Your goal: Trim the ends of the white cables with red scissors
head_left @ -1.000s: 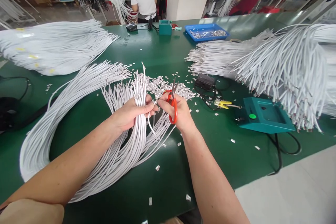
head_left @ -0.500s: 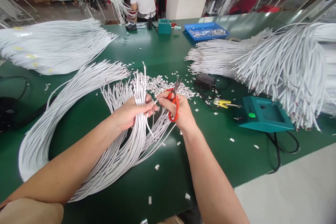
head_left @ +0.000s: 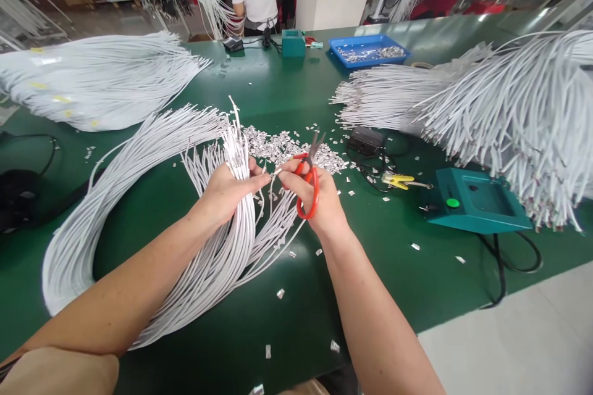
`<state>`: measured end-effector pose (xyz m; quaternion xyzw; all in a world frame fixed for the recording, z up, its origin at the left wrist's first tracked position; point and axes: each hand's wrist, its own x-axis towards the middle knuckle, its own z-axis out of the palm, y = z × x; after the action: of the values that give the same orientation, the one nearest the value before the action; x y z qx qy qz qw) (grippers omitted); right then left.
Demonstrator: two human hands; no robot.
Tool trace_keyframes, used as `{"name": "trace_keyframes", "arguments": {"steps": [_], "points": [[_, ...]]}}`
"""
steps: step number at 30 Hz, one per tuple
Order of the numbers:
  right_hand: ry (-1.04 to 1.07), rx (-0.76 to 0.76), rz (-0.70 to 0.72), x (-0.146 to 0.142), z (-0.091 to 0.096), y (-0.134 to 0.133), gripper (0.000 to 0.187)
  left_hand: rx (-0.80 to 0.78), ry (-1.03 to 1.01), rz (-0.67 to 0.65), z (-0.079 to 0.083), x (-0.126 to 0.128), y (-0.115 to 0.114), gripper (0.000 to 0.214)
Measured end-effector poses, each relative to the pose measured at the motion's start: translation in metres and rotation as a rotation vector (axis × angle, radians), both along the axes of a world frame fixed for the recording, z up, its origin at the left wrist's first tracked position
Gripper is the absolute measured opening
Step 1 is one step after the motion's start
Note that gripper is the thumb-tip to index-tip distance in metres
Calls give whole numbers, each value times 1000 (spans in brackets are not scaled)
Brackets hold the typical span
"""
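Note:
My left hand is closed round a bunch of white cables, their ends pointing up and away. My right hand holds red-handled scissors, blades slightly apart and pointing away; its thumb and forefinger pinch the end of one cable next to my left thumb. The cables loop down and left across the green table. A heap of small silvery cut-off pieces lies just beyond both hands.
Large bundles of white cables lie at the far left and right. A teal box with a green button, a yellow clip and black leads sit to the right. A blue tray stands at the back. People stand beyond the table.
Both hands have drawn slightly upward and together. The right fingers now pinch a cable end at my left thumb. The view has shifted a little.

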<state>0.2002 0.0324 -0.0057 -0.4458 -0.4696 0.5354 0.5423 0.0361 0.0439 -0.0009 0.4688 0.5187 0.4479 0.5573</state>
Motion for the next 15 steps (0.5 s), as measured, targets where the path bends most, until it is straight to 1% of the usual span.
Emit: {"name": "trace_keyframes", "arguments": {"steps": [1,3,4,5,6,8,10,11,12,13,15], "points": [[-5,6,-42,1,-1,1,20,-14,5,0,0,-1,1,31],[-39,-6,-173,3,-4,4,31,-36,7,-14,1,-1,2,31],[-54,-5,-223,3,-6,5,32,-42,8,-22,1,-1,2,31],[-63,8,-238,3,-7,6,31,-43,9,-28,1,-1,1,31],[-66,31,-215,1,-8,6,28,-42,12,-36,0,0,1,32],[-70,85,-97,-2,-9,5,25,-28,31,-68,-1,0,0,31],[-89,114,9,-4,-9,5,24,-25,48,-141,-2,-2,2,29],[-109,114,17,-2,-9,6,23,-37,47,-186,-3,-3,3,28],[-133,103,-26,0,-10,7,23,-65,32,-237,-3,-4,5,27],[-165,79,-123,4,-10,8,22,-103,-5,-264,-4,-6,8,27],[-240,21,-415,13,-10,9,25,-213,-58,-256,-6,-9,13,27]]}}
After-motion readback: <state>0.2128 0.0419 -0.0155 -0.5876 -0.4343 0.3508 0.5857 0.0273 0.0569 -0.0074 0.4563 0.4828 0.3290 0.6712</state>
